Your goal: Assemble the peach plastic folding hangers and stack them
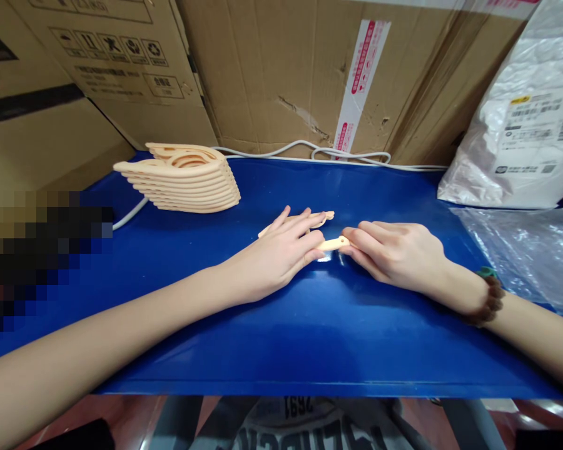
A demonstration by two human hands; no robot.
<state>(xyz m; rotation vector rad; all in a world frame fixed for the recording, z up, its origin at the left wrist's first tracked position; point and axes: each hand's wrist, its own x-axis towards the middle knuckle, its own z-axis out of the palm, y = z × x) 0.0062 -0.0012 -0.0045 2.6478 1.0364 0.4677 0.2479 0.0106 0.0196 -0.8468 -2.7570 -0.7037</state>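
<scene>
A slim cream plastic piece (332, 244) with a small round hole near its right end lies between my two hands, just above the blue tabletop. My left hand (274, 253) pinches its left part between thumb and index finger, while the other fingers stretch over another cream part (329, 216) behind. Whether the two parts are joined is hidden under that hand. The fingertips of my right hand (394, 253) are closed on the right end, beside the hole. A stack of matching cream pieces (182, 181), flat curved frames like folded hangers, stands at the back left.
Large cardboard boxes (272, 75) wall off the back and left of the blue table (263, 350). A white cable (281, 150) runs along the rear edge. At right stand a white shipping bag (511, 137) and clear plastic film (530, 250). A pixelated patch covers the left edge.
</scene>
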